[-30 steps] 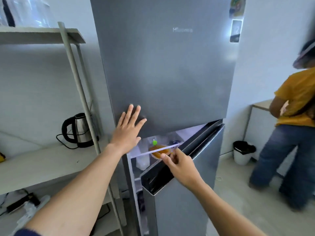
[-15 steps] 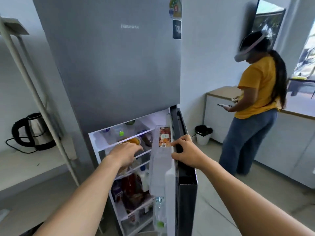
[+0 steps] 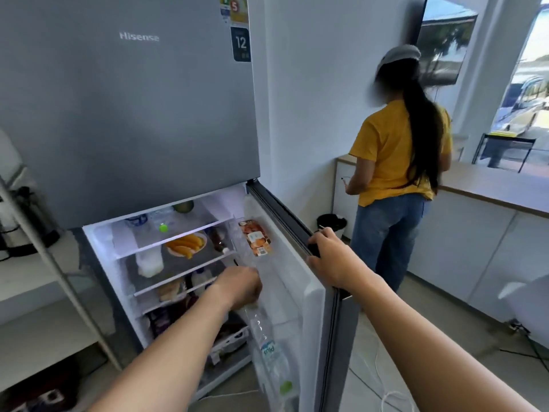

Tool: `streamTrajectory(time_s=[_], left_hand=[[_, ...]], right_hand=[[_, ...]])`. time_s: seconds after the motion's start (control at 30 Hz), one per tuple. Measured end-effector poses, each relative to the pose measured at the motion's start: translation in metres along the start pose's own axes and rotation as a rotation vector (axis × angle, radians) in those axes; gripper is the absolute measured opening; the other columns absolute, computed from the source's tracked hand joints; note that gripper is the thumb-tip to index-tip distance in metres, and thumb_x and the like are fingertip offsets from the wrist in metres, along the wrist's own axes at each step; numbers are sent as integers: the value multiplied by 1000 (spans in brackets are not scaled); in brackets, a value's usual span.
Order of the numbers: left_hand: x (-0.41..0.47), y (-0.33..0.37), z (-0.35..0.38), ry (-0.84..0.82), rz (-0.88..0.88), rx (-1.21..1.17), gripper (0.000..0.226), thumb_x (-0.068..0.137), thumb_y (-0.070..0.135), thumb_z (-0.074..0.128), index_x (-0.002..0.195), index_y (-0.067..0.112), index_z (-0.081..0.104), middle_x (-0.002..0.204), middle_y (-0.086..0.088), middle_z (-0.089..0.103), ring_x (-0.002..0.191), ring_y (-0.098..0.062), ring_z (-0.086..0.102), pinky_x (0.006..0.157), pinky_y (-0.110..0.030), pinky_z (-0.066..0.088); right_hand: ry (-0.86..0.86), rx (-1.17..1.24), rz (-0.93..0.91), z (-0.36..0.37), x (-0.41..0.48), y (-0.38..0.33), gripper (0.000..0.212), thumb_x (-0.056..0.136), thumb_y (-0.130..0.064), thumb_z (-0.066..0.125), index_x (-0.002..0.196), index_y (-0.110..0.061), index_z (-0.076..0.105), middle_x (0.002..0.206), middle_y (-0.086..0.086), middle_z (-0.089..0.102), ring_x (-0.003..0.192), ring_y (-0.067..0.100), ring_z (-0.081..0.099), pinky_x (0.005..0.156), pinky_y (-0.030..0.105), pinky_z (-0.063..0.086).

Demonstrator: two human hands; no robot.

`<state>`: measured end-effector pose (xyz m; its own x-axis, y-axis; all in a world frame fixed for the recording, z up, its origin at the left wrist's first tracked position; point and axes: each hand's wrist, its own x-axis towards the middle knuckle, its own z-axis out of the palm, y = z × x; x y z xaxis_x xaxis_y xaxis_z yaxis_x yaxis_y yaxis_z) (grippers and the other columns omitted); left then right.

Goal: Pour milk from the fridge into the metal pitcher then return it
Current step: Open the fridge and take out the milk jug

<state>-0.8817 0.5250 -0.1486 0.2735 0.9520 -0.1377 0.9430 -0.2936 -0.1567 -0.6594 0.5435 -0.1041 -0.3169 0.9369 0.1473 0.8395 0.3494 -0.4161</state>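
Observation:
The grey fridge [image 3: 133, 114] stands in front of me with its lower door [image 3: 315, 310] swung wide to the right. My right hand [image 3: 329, 257] is shut on the door's top edge. My left hand [image 3: 242, 285] reaches in at the third shelf, close to the door rack, with its fingers curled down; what lies under them is hidden. A white bottle [image 3: 148, 263] stands on the second shelf. A second pale bottle [image 3: 202, 278] shows just left of my left hand. No metal pitcher is in view.
A plate of orange fruit [image 3: 185, 243] sits on the second shelf, and a clear water bottle [image 3: 273, 361] stands in the door rack. A person in a yellow shirt [image 3: 395, 162] stands at the counter [image 3: 490, 185] to the right, beside a black bin [image 3: 331, 223]. A shelf rack [image 3: 59, 263] stands at the left.
The lower door has swung from barely ajar to wide open under my right hand. My left hand left the upper door, went inside and moved down from the second shelf to the third.

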Motion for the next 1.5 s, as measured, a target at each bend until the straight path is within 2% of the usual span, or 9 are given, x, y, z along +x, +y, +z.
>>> streamTrajectory(time_s=[0.1, 0.23, 0.47, 0.87, 1.03, 1.13, 1.27, 1.4, 1.5], left_hand=[[16, 40, 2, 100, -9, 5, 19, 92, 24, 61, 108, 16, 67, 112, -5, 65, 101, -26, 62, 83, -39, 52], [37, 80, 5, 157, -2, -52, 24, 95, 26, 58, 116, 16, 62, 115, -6, 59, 107, -28, 60, 80, -38, 50], [73, 123, 14, 216, -84, -67, 20, 97, 21, 54, 111, 11, 64, 110, -8, 57, 105, -29, 56, 81, -45, 51], [78, 132, 12, 269, -102, -135, 16, 95, 23, 56, 107, 16, 63, 110, -2, 58, 102, -24, 57, 69, -35, 40], [77, 124, 3, 137, -75, -197, 30, 94, 32, 55, 121, 19, 55, 122, -1, 51, 114, -23, 51, 86, -39, 47], [69, 114, 7, 239, -152, -250, 43, 91, 27, 56, 133, 21, 47, 131, -1, 48, 121, -21, 49, 92, -37, 46], [43, 93, 42, 297, -305, -341, 46, 93, 26, 54, 137, 19, 45, 136, -3, 45, 128, -23, 44, 97, -36, 42], [13, 84, 104, 79, -413, -343, 45, 96, 32, 50, 138, 16, 44, 137, -6, 44, 129, -27, 44, 96, -39, 42], [-5, 91, 150, -72, -450, -386, 46, 95, 37, 50, 138, 22, 45, 140, -3, 46, 127, -27, 48, 96, -40, 45]], right_hand=[[38, -250, -70, -4, -1, 40, 33, 89, -9, 55, 122, -10, 53, 131, 4, 44, 110, 28, 53, 83, 38, 50], [238, -411, -56, 1, -16, 70, 57, 98, -32, 45, 147, -6, 29, 152, 10, 36, 140, 28, 32, 114, 39, 25], [149, -349, -73, -18, -14, 112, 69, 98, -38, 37, 153, -7, 9, 162, 10, 9, 149, 23, 5, 120, 35, -1], [189, -360, -121, -20, -11, 130, 68, 100, -41, 30, 153, -9, 3, 162, 7, 6, 150, 22, 2, 119, 36, -2], [210, -279, -100, -20, -13, 134, 68, 100, -46, 29, 153, -12, 5, 162, 5, 11, 149, 20, 6, 120, 35, -1], [247, -72, -20, -22, -9, 125, 69, 98, -50, 32, 153, -12, 13, 160, 4, 20, 149, 18, 9, 120, 36, -3], [485, 130, -265, -2, -38, 111, 40, 96, -37, 50, 128, -14, 52, 133, 3, 57, 127, 20, 49, 107, 36, 35], [90, 94, -409, 74, -84, 104, 20, 97, -39, 43, 101, -25, 56, 96, -7, 66, 80, 15, 65, 66, 30, 52], [-225, 83, -205, 136, -102, 123, 25, 95, -45, 37, 110, -30, 50, 108, -9, 65, 89, 19, 66, 72, 36, 52]])
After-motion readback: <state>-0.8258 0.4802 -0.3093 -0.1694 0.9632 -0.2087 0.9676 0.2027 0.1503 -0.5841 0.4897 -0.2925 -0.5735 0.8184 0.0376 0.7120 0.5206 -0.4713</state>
